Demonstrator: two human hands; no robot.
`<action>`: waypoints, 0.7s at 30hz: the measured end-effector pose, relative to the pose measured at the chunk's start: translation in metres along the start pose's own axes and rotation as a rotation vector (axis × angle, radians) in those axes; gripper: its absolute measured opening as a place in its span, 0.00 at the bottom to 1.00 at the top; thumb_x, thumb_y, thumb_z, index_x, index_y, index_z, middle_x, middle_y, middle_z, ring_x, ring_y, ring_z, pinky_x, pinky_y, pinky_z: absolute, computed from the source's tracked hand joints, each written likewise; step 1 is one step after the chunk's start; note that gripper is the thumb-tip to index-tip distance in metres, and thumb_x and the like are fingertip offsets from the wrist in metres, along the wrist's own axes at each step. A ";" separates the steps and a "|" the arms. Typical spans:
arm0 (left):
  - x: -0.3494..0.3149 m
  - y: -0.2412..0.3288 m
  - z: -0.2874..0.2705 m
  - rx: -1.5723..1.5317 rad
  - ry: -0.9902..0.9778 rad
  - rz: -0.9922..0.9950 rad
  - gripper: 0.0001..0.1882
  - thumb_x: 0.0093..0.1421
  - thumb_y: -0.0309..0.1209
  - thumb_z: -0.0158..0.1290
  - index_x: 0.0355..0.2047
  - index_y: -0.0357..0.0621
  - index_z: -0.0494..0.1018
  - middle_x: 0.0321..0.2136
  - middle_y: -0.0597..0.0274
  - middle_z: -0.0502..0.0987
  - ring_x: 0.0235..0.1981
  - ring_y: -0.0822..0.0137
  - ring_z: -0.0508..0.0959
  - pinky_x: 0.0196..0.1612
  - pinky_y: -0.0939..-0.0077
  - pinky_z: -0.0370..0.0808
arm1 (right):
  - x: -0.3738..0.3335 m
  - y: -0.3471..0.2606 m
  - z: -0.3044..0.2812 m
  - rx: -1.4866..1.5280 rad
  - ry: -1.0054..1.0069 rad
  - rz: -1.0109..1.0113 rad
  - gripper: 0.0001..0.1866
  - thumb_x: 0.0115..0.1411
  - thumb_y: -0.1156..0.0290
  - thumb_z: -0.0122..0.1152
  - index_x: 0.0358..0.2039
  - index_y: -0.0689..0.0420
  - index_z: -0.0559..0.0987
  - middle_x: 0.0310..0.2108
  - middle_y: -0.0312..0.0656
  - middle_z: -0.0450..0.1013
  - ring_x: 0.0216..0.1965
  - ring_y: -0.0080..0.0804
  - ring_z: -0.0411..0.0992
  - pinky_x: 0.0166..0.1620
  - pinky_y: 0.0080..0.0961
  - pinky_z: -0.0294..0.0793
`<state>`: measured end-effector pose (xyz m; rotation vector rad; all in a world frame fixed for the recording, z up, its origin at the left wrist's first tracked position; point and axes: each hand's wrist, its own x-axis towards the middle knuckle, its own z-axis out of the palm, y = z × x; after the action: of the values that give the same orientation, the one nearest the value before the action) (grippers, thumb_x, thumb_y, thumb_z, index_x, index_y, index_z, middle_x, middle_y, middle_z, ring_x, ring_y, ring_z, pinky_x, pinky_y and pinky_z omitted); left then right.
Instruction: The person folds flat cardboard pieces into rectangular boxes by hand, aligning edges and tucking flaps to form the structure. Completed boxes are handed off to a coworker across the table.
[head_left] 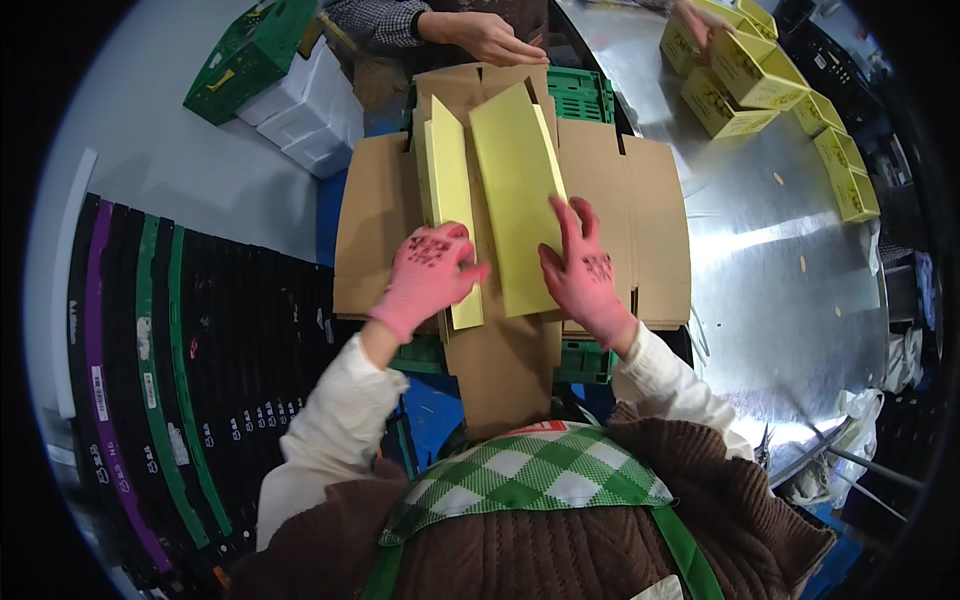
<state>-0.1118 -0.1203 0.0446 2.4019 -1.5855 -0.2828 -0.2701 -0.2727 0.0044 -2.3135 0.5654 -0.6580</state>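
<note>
Yellow left card (446, 170) and right card (515, 190) reach beyond left hand (430, 275) and right hand (588, 275), over a brown carton (645, 220). The left half-curls at its card, grip impossible to tell; the right spreads its fingers by its card's edge. Positioning these 2 seems in hand, calling for even alignment next.

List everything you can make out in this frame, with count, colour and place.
Yellow card pieces: two, yellow, on the cardboard
Cardboard: count unclear, brown, centre, flaps spread
Crate: at least one, green, under the cardboard
Metal table: one, silver, right
Open boxes: several, yellow, on the table
Plastic bags: count unclear, whitish, lower right
Stacked crates: many, black, green, purple, left
Upper-left crate: one, green, above white blocks
Others' hands: two, bare, top centre and top right
Apron: one, green-white check, lower centre
Left hand: one, pink-gloved, at left piece
Right hand: one, pink-gloved, at right piece
</note>
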 end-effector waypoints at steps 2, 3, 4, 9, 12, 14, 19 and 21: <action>-0.021 -0.011 -0.027 -0.196 -0.200 0.180 0.22 0.44 0.40 0.66 0.39 0.48 0.75 0.54 0.54 0.66 0.46 0.48 0.70 0.50 0.59 0.70 | -0.014 -0.001 -0.019 0.102 -0.076 -0.108 0.19 0.58 0.75 0.55 0.51 0.56 0.70 0.63 0.56 0.52 0.53 0.57 0.67 0.49 0.43 0.72; -0.034 -0.015 -0.036 -0.303 -0.242 0.257 0.28 0.42 0.39 0.67 0.45 0.50 0.74 0.59 0.52 0.61 0.50 0.46 0.68 0.53 0.58 0.69 | -0.012 -0.001 -0.031 0.154 -0.190 -0.188 0.20 0.57 0.76 0.55 0.51 0.56 0.70 0.63 0.55 0.52 0.54 0.56 0.66 0.50 0.42 0.71; -0.036 -0.015 -0.043 -0.270 -0.304 0.314 0.32 0.40 0.38 0.68 0.48 0.51 0.72 0.61 0.52 0.58 0.51 0.45 0.66 0.54 0.58 0.68 | -0.013 0.004 -0.046 0.194 -0.298 -0.254 0.21 0.56 0.77 0.55 0.52 0.55 0.70 0.64 0.54 0.51 0.55 0.55 0.65 0.51 0.41 0.70; -0.040 -0.031 -0.035 0.031 -0.360 0.450 0.41 0.33 0.35 0.70 0.52 0.52 0.70 0.64 0.51 0.53 0.54 0.45 0.65 0.57 0.58 0.65 | -0.006 0.022 -0.079 0.119 -0.766 -0.468 0.29 0.51 0.77 0.56 0.56 0.47 0.70 0.67 0.45 0.51 0.50 0.50 0.65 0.54 0.38 0.67; -0.037 -0.044 -0.028 0.031 -0.326 0.478 0.37 0.29 0.33 0.69 0.46 0.51 0.72 0.56 0.56 0.64 0.46 0.50 0.67 0.50 0.61 0.68 | -0.001 0.024 -0.081 -0.200 -0.802 -0.660 0.32 0.47 0.72 0.57 0.56 0.42 0.70 0.66 0.38 0.53 0.44 0.46 0.66 0.50 0.36 0.68; -0.039 -0.053 -0.026 0.024 -0.245 0.508 0.33 0.27 0.33 0.69 0.39 0.49 0.73 0.47 0.60 0.69 0.39 0.54 0.67 0.45 0.63 0.69 | 0.002 0.032 -0.074 -0.320 -0.684 -0.749 0.33 0.43 0.67 0.61 0.54 0.41 0.70 0.63 0.34 0.59 0.40 0.42 0.66 0.46 0.34 0.70; -0.047 -0.061 -0.029 -0.125 0.005 0.353 0.25 0.33 0.33 0.69 0.34 0.45 0.73 0.38 0.60 0.73 0.35 0.53 0.69 0.41 0.65 0.70 | 0.015 0.020 -0.063 -0.221 -0.439 -0.608 0.20 0.44 0.51 0.67 0.36 0.46 0.78 0.36 0.30 0.73 0.30 0.36 0.68 0.36 0.33 0.69; -0.052 -0.067 -0.019 -0.224 0.294 0.155 0.22 0.37 0.34 0.70 0.31 0.43 0.73 0.33 0.59 0.74 0.33 0.53 0.70 0.39 0.65 0.70 | 0.025 0.007 -0.060 -0.173 -0.220 -0.500 0.17 0.47 0.49 0.67 0.29 0.48 0.77 0.26 0.31 0.73 0.27 0.35 0.68 0.33 0.33 0.69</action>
<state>-0.0682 -0.0456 0.0433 2.0335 -1.5059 -0.0686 -0.2879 -0.3199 0.0464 -2.6718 -0.0700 -0.5809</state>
